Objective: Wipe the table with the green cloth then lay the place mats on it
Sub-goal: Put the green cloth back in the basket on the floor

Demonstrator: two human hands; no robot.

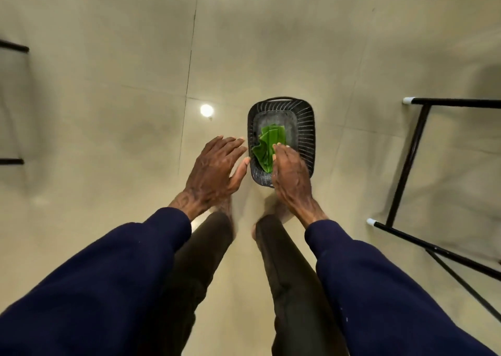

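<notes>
A crumpled green cloth lies inside a dark slatted plastic basket that stands on the tiled floor. My right hand reaches over the basket's near rim, its fingertips on the cloth's near edge; the fingers hide part of the cloth, so a grip cannot be made out. My left hand hovers just left of the basket with fingers spread and straight, holding nothing. No table top or place mats are in view.
Black metal legs with white caps stand at the right, with a crossbar between them. More dark bars show at the left edge. My legs and feet are below the hands on the glossy beige floor.
</notes>
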